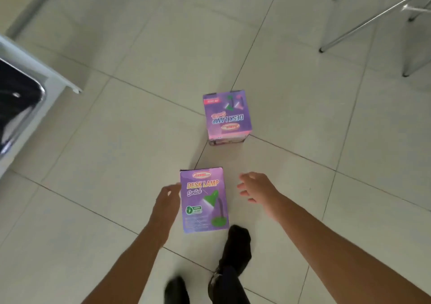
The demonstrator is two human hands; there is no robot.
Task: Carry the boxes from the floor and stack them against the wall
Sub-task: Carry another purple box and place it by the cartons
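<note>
Two purple "Desk Lamp" boxes stand on the pale tiled floor. The near box (204, 199) is just in front of my feet, its printed face towards me. The far box (227, 117) sits a short way beyond it, its print upside down. My left hand (166, 198) is at the near box's left edge, fingers apart, touching or almost touching it. My right hand (254, 187) hovers open a little to the right of the same box, apart from it. Neither hand holds anything.
A white cabinet edge (42, 70) with a dark chrome-rimmed object (16, 100) is at the left. Metal chair legs (363, 26) stand at the upper right. My black-socked feet (235, 245) are below the near box. Open tiled floor surrounds the boxes.
</note>
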